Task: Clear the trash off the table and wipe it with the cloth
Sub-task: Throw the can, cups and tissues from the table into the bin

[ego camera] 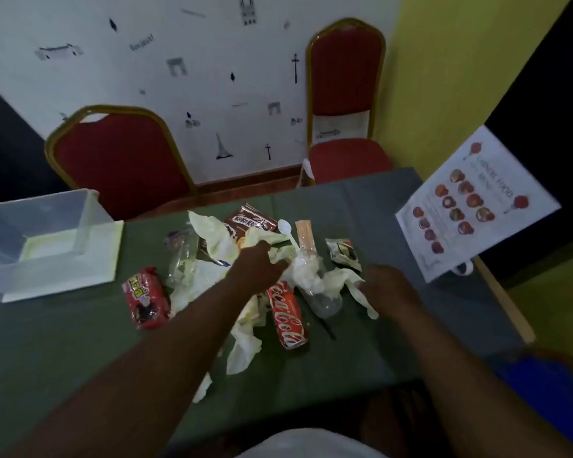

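Trash lies in a heap mid-table: crumpled white tissues (212, 259), a lying Coca-Cola can (286, 314), a clear plastic cup (323, 300) on its side, a white spoon (288, 233), a brown Koko Krunch wrapper (250, 219), a red snack wrapper (144, 297), a silver wrapper (343, 254) and a clear bag (179, 256). My left hand (258, 266) reaches into the heap, its fingers curled on a crumpled tissue next to the cup. My right hand (387, 285) rests knuckles up on the edge of another tissue (361, 292), its fingers hidden. No cloth is in sight.
A clear plastic bin (37, 233) stands on its white lid at the table's left edge. A laminated food menu (473, 206) overhangs the right side. Two red chairs (123, 160) stand behind the green-covered table (63, 352). A thin black straw (326, 328) lies by the can.
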### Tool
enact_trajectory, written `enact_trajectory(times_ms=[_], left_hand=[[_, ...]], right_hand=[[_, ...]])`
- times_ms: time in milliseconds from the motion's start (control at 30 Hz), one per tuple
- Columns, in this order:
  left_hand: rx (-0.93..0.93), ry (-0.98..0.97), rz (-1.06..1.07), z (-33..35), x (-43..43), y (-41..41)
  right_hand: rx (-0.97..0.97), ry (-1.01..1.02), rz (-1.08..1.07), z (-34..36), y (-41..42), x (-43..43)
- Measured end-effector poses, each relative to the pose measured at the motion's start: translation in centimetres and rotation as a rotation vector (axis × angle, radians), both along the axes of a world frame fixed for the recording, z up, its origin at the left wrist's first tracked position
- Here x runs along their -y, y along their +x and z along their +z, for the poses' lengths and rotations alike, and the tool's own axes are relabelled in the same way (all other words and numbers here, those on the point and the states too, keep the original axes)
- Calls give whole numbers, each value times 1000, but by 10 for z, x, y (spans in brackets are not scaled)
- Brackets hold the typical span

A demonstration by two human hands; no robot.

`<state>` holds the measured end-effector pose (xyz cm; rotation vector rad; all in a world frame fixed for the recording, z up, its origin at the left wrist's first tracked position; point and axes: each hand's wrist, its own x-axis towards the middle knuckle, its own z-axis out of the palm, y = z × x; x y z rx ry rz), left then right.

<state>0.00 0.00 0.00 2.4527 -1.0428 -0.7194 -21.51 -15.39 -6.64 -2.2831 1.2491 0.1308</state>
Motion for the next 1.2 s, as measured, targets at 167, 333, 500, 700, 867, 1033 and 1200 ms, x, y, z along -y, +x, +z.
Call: enact_trajectory(times_ms=[167,333,500,700,867,1033,1200], left_hand=[[-313,101,179,-46,32,-56],[-281,104,227,-67,51,-69],[-240,101,283,-71,53,-74],[-246,-19,305,-78,44,-76],[-195,-151,258,-74,28,-72],[-191,-172,135,-78,-2,-72],[134,22,413,-98,-42,-75]], right_hand=[[-7,18,-2,-20,0,-7],[-25,-65,27,-30,6,-7],[-20,-175,44,-34,5,-5],[230,-87,131,-23,23,-14],[315,221,-42,-15,48,-32],[293,286,-138,-21,54,-32],[311,259,-181,-22,54,-36]])
